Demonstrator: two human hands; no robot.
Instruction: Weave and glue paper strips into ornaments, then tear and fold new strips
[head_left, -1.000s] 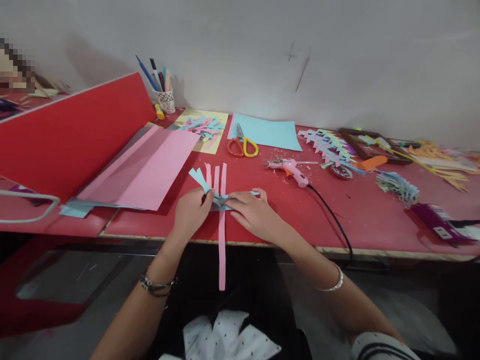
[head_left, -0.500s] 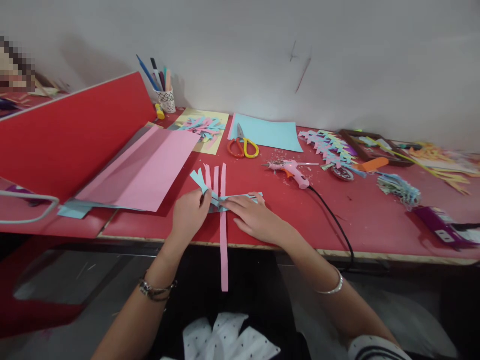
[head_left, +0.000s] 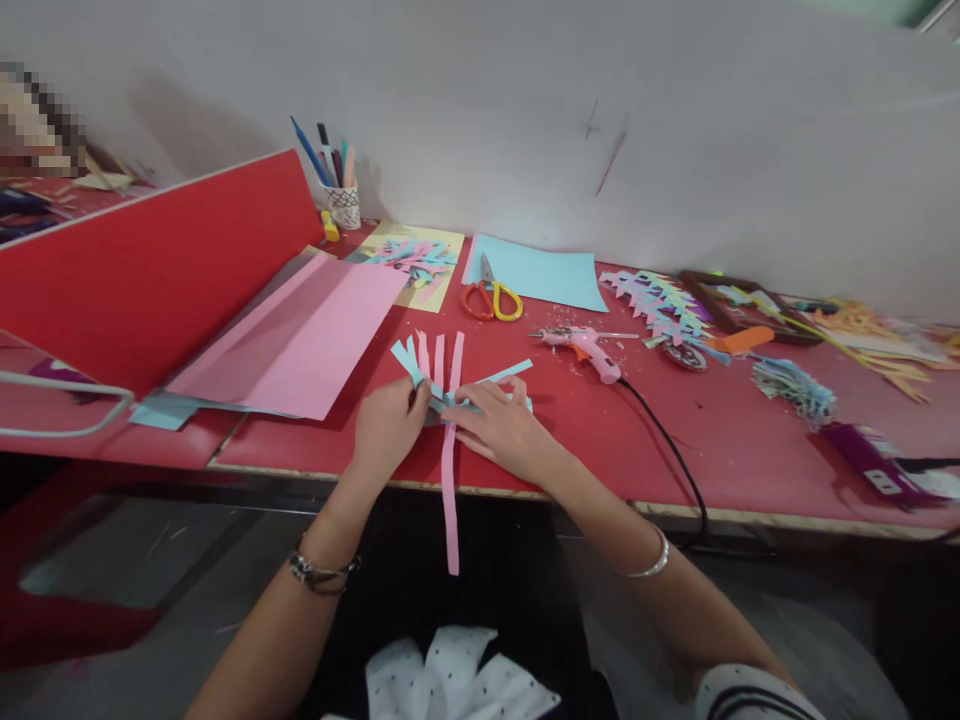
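"Paper strips (head_left: 451,500): where?"
"Crossed on the table (head_left: 720,440), pinched in the left hand (head_left: 388,428), under the loosely spread right hand (head_left: 504,422), overhanging the edge at one pink end."
"And for neatness?"
"Best to hold the crossing flat, tugging gently."

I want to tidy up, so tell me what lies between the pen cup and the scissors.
In the head view, a yellow sheet with pink and blue strips heaped on it lies between cup and scissors.

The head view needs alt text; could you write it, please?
A left hand pinches and a right hand touches crossed pink and light-blue paper strips on a red table; scissors and a pink glue gun lie beyond.
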